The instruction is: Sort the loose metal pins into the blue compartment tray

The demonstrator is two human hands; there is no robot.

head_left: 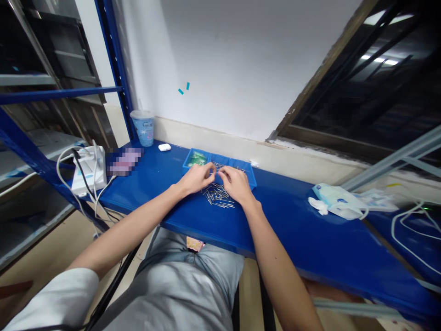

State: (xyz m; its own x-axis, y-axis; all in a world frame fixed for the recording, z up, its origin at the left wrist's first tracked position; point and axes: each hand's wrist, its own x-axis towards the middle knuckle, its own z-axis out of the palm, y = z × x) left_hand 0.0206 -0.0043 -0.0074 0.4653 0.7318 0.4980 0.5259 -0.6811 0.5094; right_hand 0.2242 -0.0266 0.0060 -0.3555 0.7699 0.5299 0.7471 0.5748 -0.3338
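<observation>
My left hand point(197, 178) and my right hand point(235, 183) rest close together on a blue table point(296, 230), fingertips nearly touching in a pinch over a small metal piece too tiny to name. Just below the hands lies a loose pile of thin metal pins point(217, 196). Behind them sits a blue compartment tray point(248, 168) holding green parts point(196, 159) at the left and more metal pins in the middle.
A lidded plastic cup point(143, 127) and a white earbud case point(164, 147) stand at the back left. A white box with cables point(87, 171) sits at the left edge. Wrapped white packets point(336, 199) and cables lie at the right. A wall rises behind.
</observation>
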